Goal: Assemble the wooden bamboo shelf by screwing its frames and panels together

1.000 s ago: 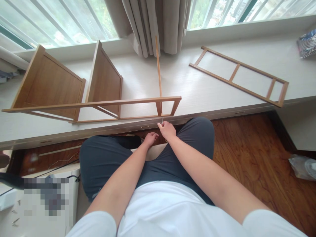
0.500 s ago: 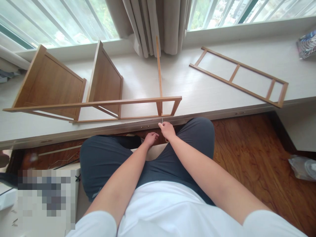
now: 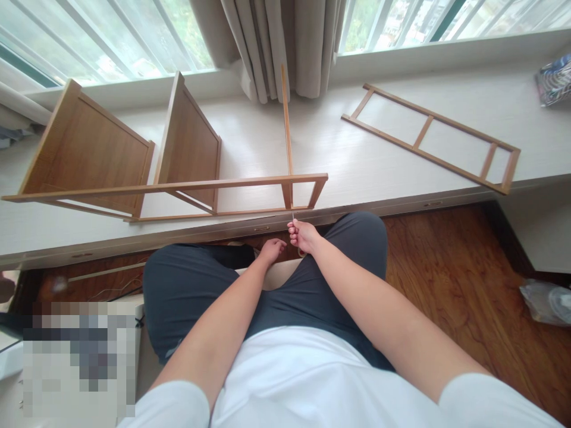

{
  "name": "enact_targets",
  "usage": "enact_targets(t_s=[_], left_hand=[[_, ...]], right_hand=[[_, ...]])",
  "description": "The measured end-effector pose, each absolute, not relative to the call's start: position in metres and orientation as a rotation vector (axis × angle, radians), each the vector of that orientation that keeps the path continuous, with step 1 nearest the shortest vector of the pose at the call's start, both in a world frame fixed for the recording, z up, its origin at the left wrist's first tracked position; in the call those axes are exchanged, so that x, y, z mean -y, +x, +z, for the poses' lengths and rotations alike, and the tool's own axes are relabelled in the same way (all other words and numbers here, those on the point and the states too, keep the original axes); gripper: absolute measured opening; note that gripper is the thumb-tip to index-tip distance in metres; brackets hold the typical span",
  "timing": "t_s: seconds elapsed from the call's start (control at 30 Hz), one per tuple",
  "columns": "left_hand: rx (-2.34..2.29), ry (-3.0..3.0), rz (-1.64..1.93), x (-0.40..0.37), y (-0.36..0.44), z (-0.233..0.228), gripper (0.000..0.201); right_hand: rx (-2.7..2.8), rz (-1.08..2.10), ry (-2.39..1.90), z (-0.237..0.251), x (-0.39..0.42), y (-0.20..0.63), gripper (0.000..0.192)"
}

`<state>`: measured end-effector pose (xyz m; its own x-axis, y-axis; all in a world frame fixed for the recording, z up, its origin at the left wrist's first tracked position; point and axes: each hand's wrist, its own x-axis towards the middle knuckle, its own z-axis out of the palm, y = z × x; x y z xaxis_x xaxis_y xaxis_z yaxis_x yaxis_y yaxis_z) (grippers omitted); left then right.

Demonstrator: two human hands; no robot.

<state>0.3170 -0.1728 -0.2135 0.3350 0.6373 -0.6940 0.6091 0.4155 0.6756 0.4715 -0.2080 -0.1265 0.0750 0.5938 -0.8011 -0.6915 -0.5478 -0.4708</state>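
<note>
My right hand is closed, fingers curled round a thin metal hex key; most of the key is hidden in the grip. Its tip points up to the near side rail of a wooden shelf frame, below the slim upright shelf piece. My left hand hovers low between my knees, fingers loosely stretched toward the right hand, with nothing visible in them. The frame lies on its side, and two wooden shelf panels stand up from it at the left and middle.
A second, ladder-like wooden side frame lies flat on the white window ledge. Beige curtains hang behind. A plastic-wrapped item sits at the far right, and a clear plastic bag on the wooden floor.
My right hand has turned, so its curled fingers now face left below the rail. The left hand and the wooden frame stay nearly where they were.
</note>
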Motion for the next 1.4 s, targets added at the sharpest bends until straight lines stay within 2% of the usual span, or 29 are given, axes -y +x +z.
enact_targets(t_s=[0.4,0.63,0.8,1.17,1.4], left_hand=[[-1.323,1.238,0.032,0.172,0.317,-0.216,0.021],[-1.323,1.243,0.025,0.172,0.316,-0.218,0.022],[-1.325,1.243,0.026,0.172,0.315,-0.219,0.024],[-1.335,1.24,0.027,0.172,0.316,-0.218,0.024],[-1.339,1.234,0.033,0.172,0.317,-0.214,0.023]], right_hand=[[-0.16,1.664,-1.288,-0.128,0.204,0.472,0.036],[-0.077,1.508,-1.36,-0.129,0.21,0.464,0.02],[-0.006,1.455,-1.441,-0.129,0.213,0.463,0.019],[0.083,1.384,-1.582,-0.135,0.208,0.465,0.022],[0.118,1.255,-1.694,-0.143,0.206,0.463,0.035]])
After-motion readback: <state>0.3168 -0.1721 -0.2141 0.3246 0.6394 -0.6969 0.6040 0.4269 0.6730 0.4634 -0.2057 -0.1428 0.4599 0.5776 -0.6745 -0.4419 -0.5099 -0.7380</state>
